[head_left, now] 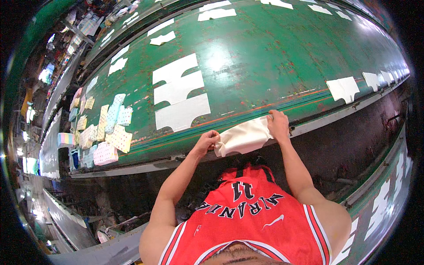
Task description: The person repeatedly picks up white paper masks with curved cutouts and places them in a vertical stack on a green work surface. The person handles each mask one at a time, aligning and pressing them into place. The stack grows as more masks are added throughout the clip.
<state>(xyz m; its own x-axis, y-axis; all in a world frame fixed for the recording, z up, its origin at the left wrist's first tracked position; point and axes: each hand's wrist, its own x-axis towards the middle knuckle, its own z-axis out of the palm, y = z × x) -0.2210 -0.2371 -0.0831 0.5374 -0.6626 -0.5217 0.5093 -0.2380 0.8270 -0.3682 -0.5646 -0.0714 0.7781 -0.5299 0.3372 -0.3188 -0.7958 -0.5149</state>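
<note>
Between my two hands a cut piece of white fabric point(243, 136) hangs over the near edge of a long green table point(251, 86). My left hand point(208, 142) pinches its left end, where the cloth is creased. At the opposite end my right hand point(278, 124) grips the upper right corner. The lower rim of the cloth reaches past the table's metal edge rail point(314, 127). Left of centre lie several overlapping white garment pieces point(180, 111) with curved cut-outs, flat on the table. Another white piece point(343, 88) lies flat to the right of my right hand.
Folded stacks of patterned pastel cloth point(106, 147) crowd the table's left end. More white pieces point(217, 14) lie along the far side. Orange and blue lines point(228, 117) run beside the near edge. Behind me is another green table point(361, 212) with white pieces on it.
</note>
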